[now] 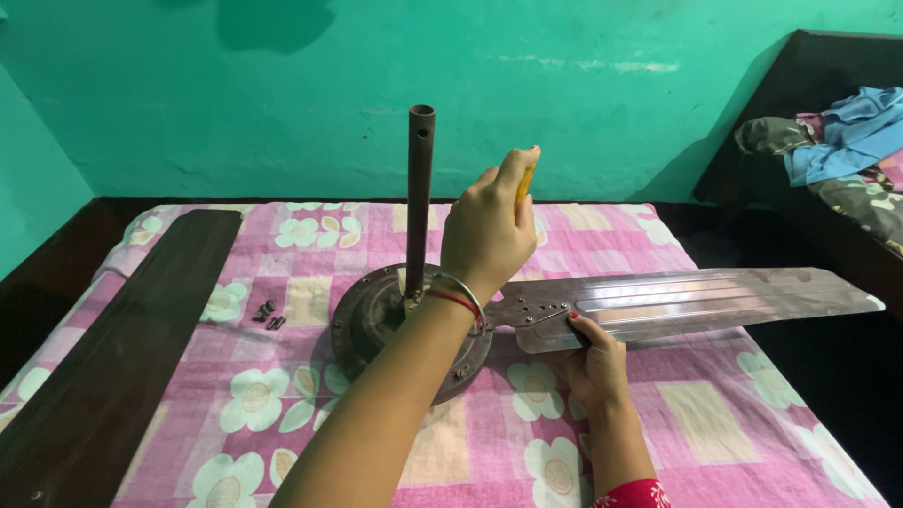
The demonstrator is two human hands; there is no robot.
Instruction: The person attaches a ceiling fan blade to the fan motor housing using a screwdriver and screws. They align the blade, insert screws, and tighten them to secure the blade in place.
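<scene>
Left hand (489,230) with yellow tool (525,183) above fan motor (376,315) — right hand (593,362) on blade (696,301)

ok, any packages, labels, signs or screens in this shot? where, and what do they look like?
None in view: no package, label, sign or screen.
What is there: a dark fan motor with an upright rod on a pink flowered sheet, one metal blade attached, one dark blade loose at the left.
The left hand grips a yellow-handled tool; the right hand holds the attached blade.

Teal painted walls (583,85) enclose a bed (715,423) spread with a pink floral checked sheet; crumpled clothes (847,141) lie heaped on dark furniture (809,66) at the right.
</scene>
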